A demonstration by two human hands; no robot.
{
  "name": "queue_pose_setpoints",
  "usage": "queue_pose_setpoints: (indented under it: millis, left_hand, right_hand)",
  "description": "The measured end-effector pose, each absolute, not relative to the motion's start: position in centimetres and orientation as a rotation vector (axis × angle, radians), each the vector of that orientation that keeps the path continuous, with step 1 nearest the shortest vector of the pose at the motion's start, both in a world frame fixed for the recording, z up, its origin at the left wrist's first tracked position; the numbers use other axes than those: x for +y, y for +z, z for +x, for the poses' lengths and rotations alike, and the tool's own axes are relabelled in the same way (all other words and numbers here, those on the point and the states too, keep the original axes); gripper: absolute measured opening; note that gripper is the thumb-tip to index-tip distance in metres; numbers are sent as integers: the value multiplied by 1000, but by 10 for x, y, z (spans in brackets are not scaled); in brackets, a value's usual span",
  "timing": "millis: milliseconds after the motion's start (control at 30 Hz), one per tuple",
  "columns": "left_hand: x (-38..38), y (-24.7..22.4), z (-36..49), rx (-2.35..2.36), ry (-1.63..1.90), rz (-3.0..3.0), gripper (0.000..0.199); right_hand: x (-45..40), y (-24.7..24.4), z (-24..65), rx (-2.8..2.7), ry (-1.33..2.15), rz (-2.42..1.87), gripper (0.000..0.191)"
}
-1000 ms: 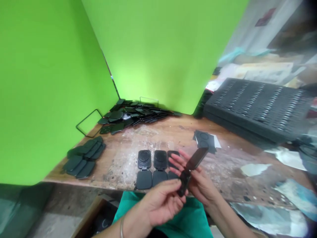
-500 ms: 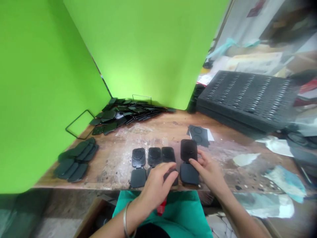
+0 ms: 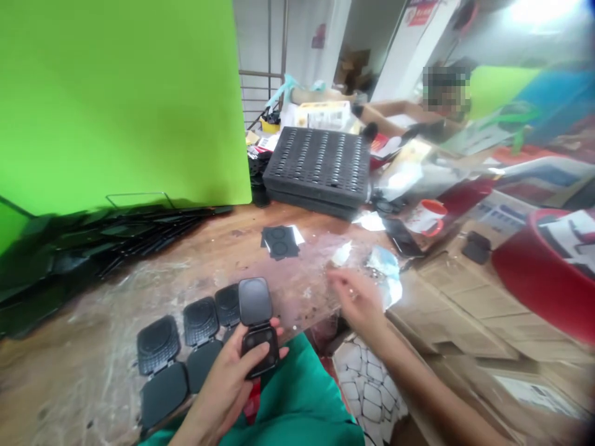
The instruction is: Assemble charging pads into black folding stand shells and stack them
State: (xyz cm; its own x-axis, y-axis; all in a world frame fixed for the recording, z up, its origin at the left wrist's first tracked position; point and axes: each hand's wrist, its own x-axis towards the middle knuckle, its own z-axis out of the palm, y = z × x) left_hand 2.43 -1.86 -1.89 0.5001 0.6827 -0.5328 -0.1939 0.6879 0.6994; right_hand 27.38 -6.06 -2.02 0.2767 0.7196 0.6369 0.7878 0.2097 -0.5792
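One open case point(image 3: 255, 301), held in my left hand point(image 3: 225, 371), beside three more cases point(image 3: 158, 344) on the table point(image 3: 204, 251). One right hand point(image 3: 357, 295), fingers curled, too blurred for me to tell if it holds anything.

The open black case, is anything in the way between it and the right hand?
Just the left hand, whose fingertips curl round the side of the open black case facing the right hand. Past them, nothing visible stands in the way.
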Motion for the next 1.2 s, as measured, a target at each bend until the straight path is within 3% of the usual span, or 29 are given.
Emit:
queue_pose_setpoints:
  millis: [133, 267, 367, 533, 633, 700, 900, 1000, 1100, 1200]
  left_hand:
    - [-21, -18, 33, 857, 526, 558, 46]
    - [-23, -22, 43, 795, 529, 579, 39]
    - [-25, -24, 50, 803, 513, 637, 41]
    - [-30, -23, 64, 823, 479, 740, 54]
    - [-35, -22, 68, 773, 437, 868, 45]
    - [-38, -23, 66, 752, 387, 945, 40]
    - [-42, -26, 46, 739, 250, 961, 57]
    - [-41, -26, 41, 784, 312, 907, 55]
    - [-38, -25, 44, 812, 375, 827, 56]
    - [-37, -24, 51, 774, 447, 826, 54]
  right_hand:
    - [-68, -67, 390, -1241, -544, -1948, 36]
    - [-79, -92, 433, -1181, -408, -2071, 39]
    - [-94, -73, 389, -1040, -535, -1935, 37]
    - [-100, -33, 260, -1389, -112, -1565, 33]
    - [-85, -36, 215, -1704, 55, -1439, 34]
    - [-72, -44, 207, -1782, 102, -1401, 34]
    - [-51, -68, 240, -1406, 253, -1560, 31]
    - [-60, -66, 251, -1283, 163, -1676, 30]
    - [-74, -53, 236, -1378, 37, -1554, 23]
    - [-80, -42, 211, -1727, 80, -1357, 37]
